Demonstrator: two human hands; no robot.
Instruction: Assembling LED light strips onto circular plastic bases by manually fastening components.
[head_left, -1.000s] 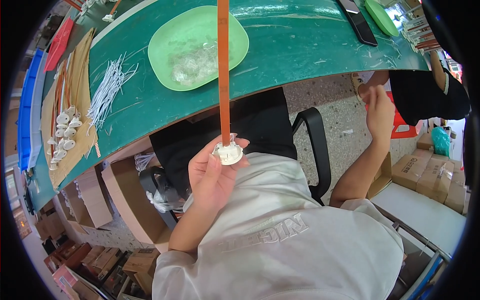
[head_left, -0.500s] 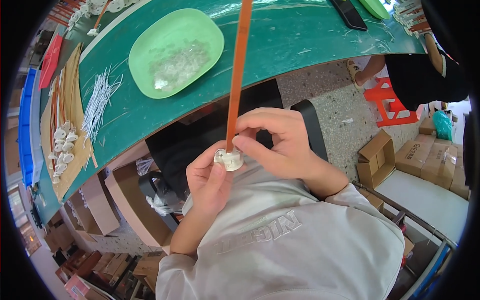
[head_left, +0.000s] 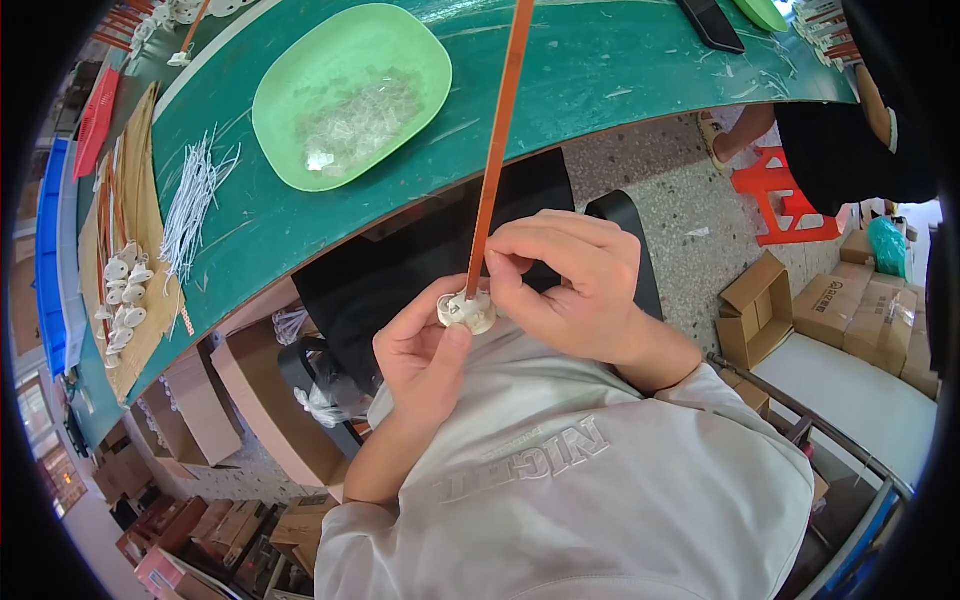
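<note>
My left hand (head_left: 425, 350) grips a small white round plastic part (head_left: 467, 311) close to my chest. A long orange flat cable (head_left: 497, 130) rises from that part and runs up across the green table (head_left: 620, 70). My right hand (head_left: 565, 280) pinches the base of the cable where it meets the white part, fingers closed around it.
A light green tray (head_left: 290, 85) with several small clear pieces sits on the table. White wires (head_left: 195, 205) lie to its left, beside several finished white parts (head_left: 125, 300) on cardboard. Another person sits at the right by a red stool (head_left: 785, 195). Cardboard boxes (head_left: 850, 310) stand on the floor.
My right hand came in from the far right and closed on the cable base at the white part. The view shifted slightly, and the cable now tilts to the right.
</note>
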